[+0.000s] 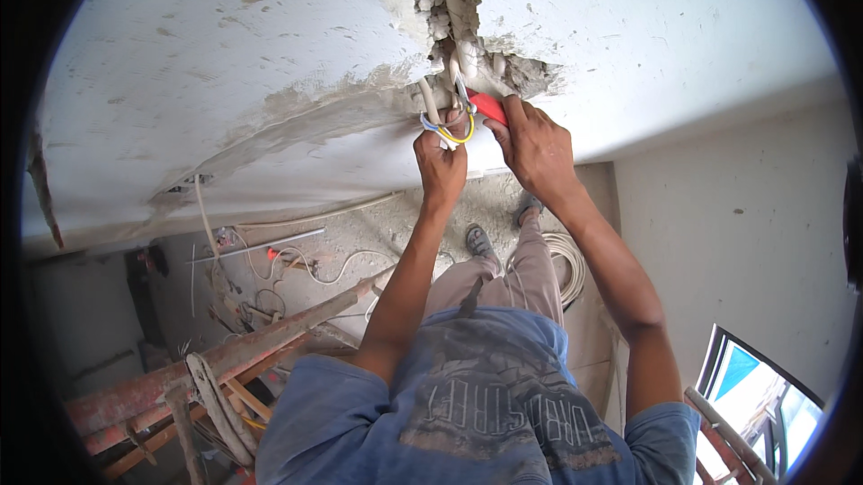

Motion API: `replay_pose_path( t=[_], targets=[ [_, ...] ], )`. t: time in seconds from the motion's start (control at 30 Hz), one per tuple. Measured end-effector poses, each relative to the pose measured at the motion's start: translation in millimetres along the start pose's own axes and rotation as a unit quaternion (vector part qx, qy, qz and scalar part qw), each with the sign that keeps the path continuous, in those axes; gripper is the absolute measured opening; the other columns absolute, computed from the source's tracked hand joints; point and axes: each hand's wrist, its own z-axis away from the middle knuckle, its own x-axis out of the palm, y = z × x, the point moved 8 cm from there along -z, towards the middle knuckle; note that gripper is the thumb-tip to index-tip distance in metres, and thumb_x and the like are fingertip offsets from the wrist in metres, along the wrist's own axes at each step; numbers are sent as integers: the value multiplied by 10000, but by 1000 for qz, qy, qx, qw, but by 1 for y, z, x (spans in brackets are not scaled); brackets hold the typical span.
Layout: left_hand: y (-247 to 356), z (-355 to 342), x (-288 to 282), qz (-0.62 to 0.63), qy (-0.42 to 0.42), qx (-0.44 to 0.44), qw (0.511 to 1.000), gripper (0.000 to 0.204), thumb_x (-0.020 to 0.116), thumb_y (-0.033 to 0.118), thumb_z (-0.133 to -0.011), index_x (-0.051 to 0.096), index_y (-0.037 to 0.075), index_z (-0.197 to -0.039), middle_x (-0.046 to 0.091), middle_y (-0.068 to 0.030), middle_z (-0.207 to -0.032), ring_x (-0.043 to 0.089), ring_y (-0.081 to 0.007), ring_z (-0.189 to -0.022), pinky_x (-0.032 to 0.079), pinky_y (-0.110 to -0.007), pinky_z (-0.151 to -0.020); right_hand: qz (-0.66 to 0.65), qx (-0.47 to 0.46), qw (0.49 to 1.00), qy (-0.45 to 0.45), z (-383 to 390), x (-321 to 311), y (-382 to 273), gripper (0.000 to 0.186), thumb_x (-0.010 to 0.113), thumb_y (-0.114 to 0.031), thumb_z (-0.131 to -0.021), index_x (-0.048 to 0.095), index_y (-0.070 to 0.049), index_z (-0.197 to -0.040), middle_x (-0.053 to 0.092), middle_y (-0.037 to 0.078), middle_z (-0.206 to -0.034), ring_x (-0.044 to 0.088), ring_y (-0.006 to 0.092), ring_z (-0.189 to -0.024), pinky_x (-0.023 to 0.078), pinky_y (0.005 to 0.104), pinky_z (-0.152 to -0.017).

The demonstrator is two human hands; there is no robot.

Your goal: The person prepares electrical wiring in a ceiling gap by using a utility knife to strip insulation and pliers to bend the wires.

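Observation:
Between the fingertips of my left hand [440,166] are the ends of blue and yellow wires [469,130], which come from pale cables [429,98] in a broken hollow in the wall. My right hand [539,142] is wrapped round a red-handled tool [488,107]. Its greyish tip reaches the wires, right beside my left fingers. The tool's exact kind is hard to tell, since my fingers cover part of it. Above both hands, a rough channel [445,0] with exposed rubble runs up the wall.
A coil of pale cable [564,269] lies on the floor by my legs. Red, worn scaffold bars [225,355] and timber stand at the lower left. Loose cables and a thin metal rod [261,245] lie beyond them. A window [760,395] is at the lower right.

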Motion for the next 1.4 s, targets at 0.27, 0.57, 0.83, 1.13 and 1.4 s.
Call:
replay_pose_path(
  t=[0.27, 0.57, 0.83, 1.13, 1.4],
  targets=[
    [-2, 0, 1, -9, -21, -6, 1000, 502, 507, 417, -1015, 549, -26, -784, 466, -19, -639, 403, -119, -620, 327, -319, -561, -20, 10, 999, -34, -4, -3, 0, 328, 513, -384, -984, 505, -64, -1055, 642, 151, -778, 648, 350, -711, 494, 456, -581],
    [-7, 2, 2, -2, -14, -20, 1000, 511, 501, 426, -1016, 580, -34, -809, 477, -20, -632, 404, -118, -612, 327, -325, -556, -8, 12, 1000, -19, 0, -5, -6, 325, 525, -387, -978, 528, -75, -1070, 631, 142, -667, 645, 321, -585, 493, 419, -497],
    [-4, 3, 1, 15, 14, 8, 1000, 500, 514, 421, -1011, 586, -34, -816, 516, -33, -660, 455, -133, -649, 379, -322, -599, -29, 38, 999, -21, 4, -2, -2, 318, 493, -378, -997, 502, -69, -1067, 638, 157, -702, 643, 358, -626, 478, 458, -514],
    [-5, 6, 1, 56, -6, -23, 998, 379, 504, 321, -1025, 624, -20, -911, 516, -16, -684, 454, -105, -660, 367, -291, -600, -34, 57, 998, -17, 10, -4, -4, 319, 494, -383, -995, 509, -72, -1061, 637, 148, -678, 639, 349, -600, 479, 457, -505],
    [-14, 6, 1, 101, -19, -29, 994, 347, 508, 319, -1025, 614, 1, -936, 504, 12, -716, 425, -67, -680, 342, -241, -631, -57, 38, 997, -18, 4, 0, -1, 331, 483, -401, -996, 506, -83, -1085, 643, 153, -691, 646, 353, -619, 486, 464, -520]
  ],
)
